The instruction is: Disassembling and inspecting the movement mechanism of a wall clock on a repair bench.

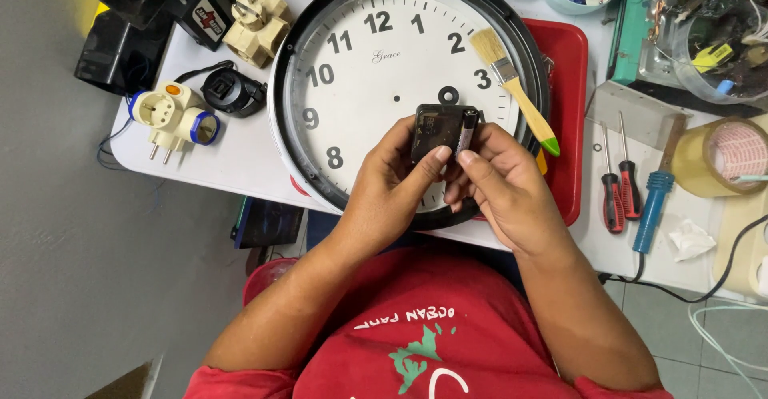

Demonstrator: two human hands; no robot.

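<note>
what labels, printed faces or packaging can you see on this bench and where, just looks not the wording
Round white clock face, black rim, black numerals and a small script mark, lying flat at centre.
Black block with a red and white label, upper left by the cream plugs.
Small yellow tag inside the clear container, upper right.
Small black clock movement held in the left hand and right hand; any label too small to tell.

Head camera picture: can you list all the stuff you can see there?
Clock movement box: one, black, held above the clock face.
Battery: one, dark, at the box's right side.
Wall clock: one, white face, black rim, lying flat.
Tray: one, red, under the clock.
Paintbrush: one, wooden, green tip, on the clock.
Screwdrivers: two, red-black, table right.
Soldering iron: one, blue.
Tape roll: one, tan.
Plug adapters: two, cream, left.
Left hand, right hand: hold box and battery.
</note>
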